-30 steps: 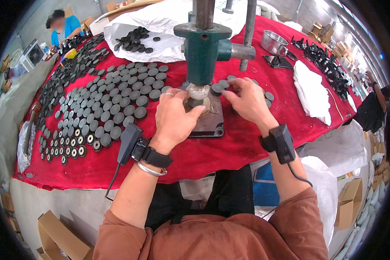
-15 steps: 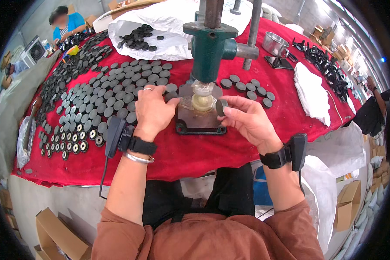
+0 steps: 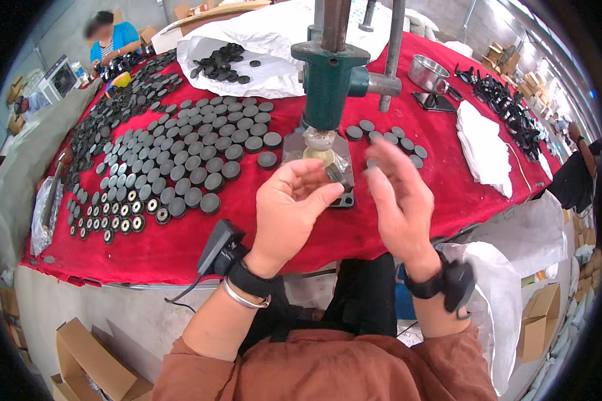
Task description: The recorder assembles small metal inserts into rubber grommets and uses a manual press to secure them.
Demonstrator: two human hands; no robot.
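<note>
My left hand [image 3: 289, 212] is in front of the press, pinching a round dark cap [image 3: 334, 174] on edge between thumb and fingertips. To its right, my right hand [image 3: 403, 207] is raised with thumb and fingers apart; its fingertips are blurred and nothing shows in them. Behind the hands stands a green bench press [image 3: 327, 87], with a pale round die [image 3: 320, 150] under its ram, partly hidden by my left hand. One dark cap [image 3: 267, 160] lies just left of the press base [image 3: 294, 147]. A small group of caps [image 3: 406, 144] sits right of the press.
Many flat grey-black caps [image 3: 180, 150] spread over the red cloth [image 3: 201, 257] at left, some showing pale ring centres. A white sheet [image 3: 274, 75] holds more dark pieces. At right are a metal pot [image 3: 427, 73], a phone [image 3: 435, 101] and a white cloth [image 3: 481, 150]. Another person sits far left.
A cap was in my right hand; now my left hand pinches one before the press. My left hand came right and nearer from beside the caps. My right hand's grip has opened.
</note>
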